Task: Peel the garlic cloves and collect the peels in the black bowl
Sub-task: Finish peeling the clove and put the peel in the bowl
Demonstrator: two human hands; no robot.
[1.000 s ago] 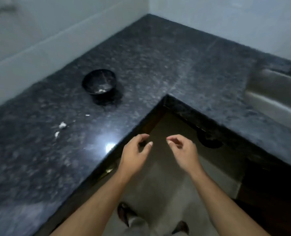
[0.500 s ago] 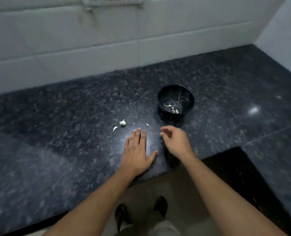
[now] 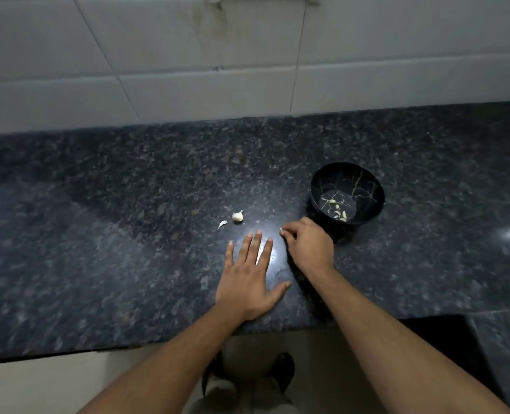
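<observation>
Left hand [image 3: 249, 282] flat on the dark granite counter [image 3: 113, 234], palm down, fingers straight and spread. Right hand [image 3: 307, 246] beside it, fingers curled, tips seeming to pinch a tiny pale scrap; too small to identify. Garlic clove [image 3: 237, 216] and loose peel [image 3: 222, 224] just beyond the left fingertips. Black bowl [image 3: 367, 180] past the right hand, pale bits inside; near rim hidden behind the knuckles.

Bare counter [image 3: 128, 234] lies open from 9 to 12 o'clock of the left hand [image 3: 247, 276]. At its 12 o'clock sit a garlic clove [image 3: 237, 216] and a peel [image 3: 222, 224]. The right hand [image 3: 307, 246] and bowl [image 3: 367, 218] crowd 2 o'clock. The tiled wall [image 3: 188, 55] closes the far side.
</observation>
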